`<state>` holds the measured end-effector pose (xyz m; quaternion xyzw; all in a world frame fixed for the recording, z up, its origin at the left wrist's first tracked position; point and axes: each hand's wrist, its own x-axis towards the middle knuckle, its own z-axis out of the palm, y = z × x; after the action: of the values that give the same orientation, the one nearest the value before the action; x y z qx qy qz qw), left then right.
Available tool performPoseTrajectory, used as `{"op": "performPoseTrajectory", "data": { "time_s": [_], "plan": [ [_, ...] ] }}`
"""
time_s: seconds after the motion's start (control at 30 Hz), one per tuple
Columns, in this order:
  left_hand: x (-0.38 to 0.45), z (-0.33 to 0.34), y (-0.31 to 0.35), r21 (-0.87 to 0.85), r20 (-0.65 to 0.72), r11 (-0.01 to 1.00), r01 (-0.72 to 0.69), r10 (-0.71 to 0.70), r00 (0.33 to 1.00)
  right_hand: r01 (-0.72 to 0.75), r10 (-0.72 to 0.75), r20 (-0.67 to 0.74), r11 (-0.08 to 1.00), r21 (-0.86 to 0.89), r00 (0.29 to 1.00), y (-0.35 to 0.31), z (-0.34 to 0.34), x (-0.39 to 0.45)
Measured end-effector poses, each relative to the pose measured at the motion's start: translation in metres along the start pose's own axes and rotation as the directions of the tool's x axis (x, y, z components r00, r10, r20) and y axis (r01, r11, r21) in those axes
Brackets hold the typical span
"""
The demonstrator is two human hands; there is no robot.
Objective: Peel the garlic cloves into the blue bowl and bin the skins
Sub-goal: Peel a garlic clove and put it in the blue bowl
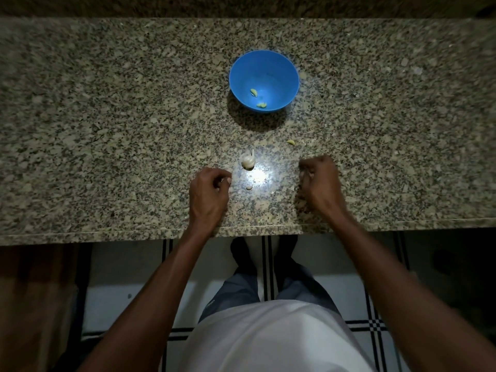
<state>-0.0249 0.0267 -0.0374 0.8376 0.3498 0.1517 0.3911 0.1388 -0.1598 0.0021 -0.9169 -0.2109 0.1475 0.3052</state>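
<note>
Head view looks straight down on a speckled granite counter [107,130], polished enough to throw back a white glare near its front edge. At twelve o'clock from the hands sits the blue bowl [281,65], round, smooth and plastic-looking, with two pale yellow-green peeled cloves [254,92] lying apart on its floor. Between bowl and hands rests the garlic head [248,161], lumpy and papery white with a short stem. A small loose clove [249,187] lies at six o'clock from it, and another yellowish clove [291,142] at two o'clock. The left hand [208,193] rests on the stone, fingers curled inward with the tips close together; whether they pinch anything I cannot tell. The right hand [320,183] is blurred, fingers bunched tight, perhaps around scraps of skin.
</note>
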Motion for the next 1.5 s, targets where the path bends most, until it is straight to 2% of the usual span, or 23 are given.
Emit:
{"op": "performPoseTrajectory", "data": {
  "time_s": [0.1,0.2,0.4,0.47,0.53,0.57,0.7,0.83,0.93,1.0,1.07,1.13,1.2,1.27,1.4,1.5],
  "plan": [
    [-0.008,0.003,0.004,0.021,0.017,0.999,-0.042,0.042,0.999,0.072,-0.072,0.053,0.997,0.014,0.996,-0.009,0.036,-0.041],
    [-0.011,0.004,0.004,0.014,0.036,0.999,-0.032,0.032,0.999,0.260,-0.259,0.133,0.966,0.007,0.957,-0.029,0.065,-0.059],
    [-0.010,-0.012,0.003,-0.002,-0.068,0.999,0.035,-0.035,0.997,0.309,-0.307,0.113,0.951,-0.003,0.945,-0.030,0.056,-0.023],
    [-0.012,-0.014,0.000,-0.001,-0.091,0.998,0.067,-0.067,0.994,0.384,-0.361,0.236,0.922,-0.056,0.902,-0.032,0.059,-0.013],
    [-0.016,-0.015,0.000,0.009,-0.095,0.996,0.092,-0.091,0.991,0.466,-0.414,0.399,0.884,-0.039,0.818,-0.039,0.063,-0.018],
    [-0.018,-0.016,0.000,0.015,-0.096,0.995,0.099,-0.097,0.991,0.517,-0.452,0.429,0.855,-0.041,0.782,-0.040,0.064,-0.022],
    [-0.028,-0.021,0.000,0.025,-0.113,0.993,0.111,-0.108,0.988,0.674,-0.599,0.423,0.737,-0.042,0.680,-0.027,0.053,-0.040],
    [-0.041,-0.028,-0.006,0.009,-0.145,0.993,0.117,-0.115,0.983,0.664,-0.605,0.368,0.746,-0.047,0.706,-0.008,0.042,-0.031],
    [-0.047,-0.033,-0.008,0.007,-0.155,0.988,0.156,-0.153,0.976,0.685,-0.611,0.366,0.720,-0.112,0.702,-0.002,0.035,-0.025],
    [-0.049,-0.037,-0.008,0.022,-0.148,0.982,0.190,-0.185,0.972,0.660,-0.583,0.361,0.739,-0.135,0.728,0.001,0.030,-0.024],
    [-0.051,-0.038,-0.006,0.035,-0.110,0.977,0.208,-0.203,0.973,0.552,-0.518,0.281,0.832,-0.054,0.808,0.003,0.026,-0.021],
    [-0.054,-0.037,0.001,0.064,-0.046,0.974,0.216,-0.213,0.976,0.346,-0.364,0.181,0.930,0.125,0.914,0.006,0.020,-0.015],
    [-0.059,-0.030,0.005,0.109,0.002,0.975,0.194,-0.195,0.981,0.138,-0.187,0.165,0.953,0.269,0.968,0.011,0.014,-0.011],
    [-0.062,-0.021,0.009,0.156,0.031,0.976,0.155,-0.161,0.986,0.042,-0.107,0.195,0.949,0.311,0.975,0.018,0.010,-0.010],
    [-0.062,-0.008,0.007,0.334,0.079,0.942,0.043,-0.073,0.994,0.026,-0.095,0.216,0.953,0.302,0.972,0.026,0.012,-0.015],
    [-0.066,0.001,0.004,0.467,0.081,0.884,-0.029,-0.010,0.997,-0.066,-0.030,0.246,0.926,0.372,0.969,0.030,0.012,-0.014]
  ]
}}
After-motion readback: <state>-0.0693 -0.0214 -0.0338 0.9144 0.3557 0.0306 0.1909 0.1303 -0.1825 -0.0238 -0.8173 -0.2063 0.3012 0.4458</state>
